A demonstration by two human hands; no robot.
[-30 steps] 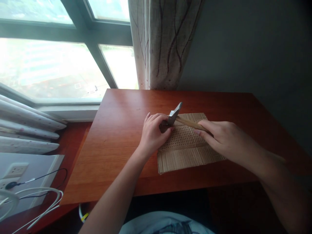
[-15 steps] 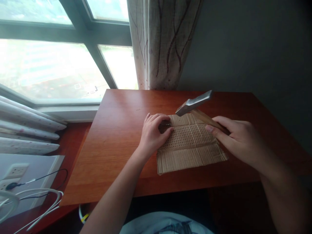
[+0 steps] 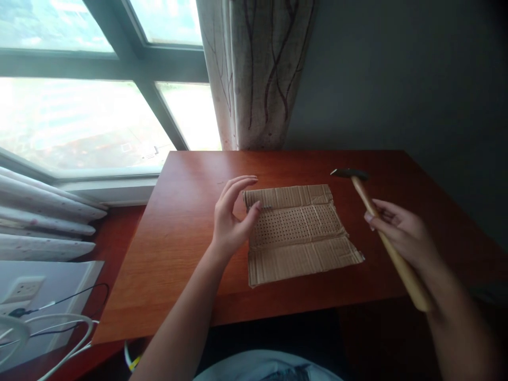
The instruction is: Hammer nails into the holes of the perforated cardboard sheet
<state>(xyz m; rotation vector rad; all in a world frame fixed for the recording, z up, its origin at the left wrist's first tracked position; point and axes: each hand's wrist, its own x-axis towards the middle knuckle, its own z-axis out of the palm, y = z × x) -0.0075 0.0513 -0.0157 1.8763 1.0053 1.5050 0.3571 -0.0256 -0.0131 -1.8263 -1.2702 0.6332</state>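
Observation:
My right hand (image 3: 399, 230) grips a hammer (image 3: 361, 190) by its wooden handle, right of the cardboard, with the dark metal head raised toward the back of the table. A flat piece of corrugated cardboard (image 3: 301, 264) lies on the table, rows of small holes across its middle band. At its left edge is my left hand (image 3: 234, 217), fingers apart and curved, the thumb over the cardboard. Close to the thumb tip, small dark bits (image 3: 266, 207) show on the cardboard, too small to name.
The reddish-brown wooden table (image 3: 174, 254) stands by a window (image 3: 95, 121) and a patterned curtain (image 3: 257, 74). White cables (image 3: 79, 338) and a wall socket (image 3: 27, 290) are at the lower left, beside the table's edge.
My right hand has moved the hammer right, away from above the cardboard, and its handle now points more upright. My left hand has opened and drawn back to the left.

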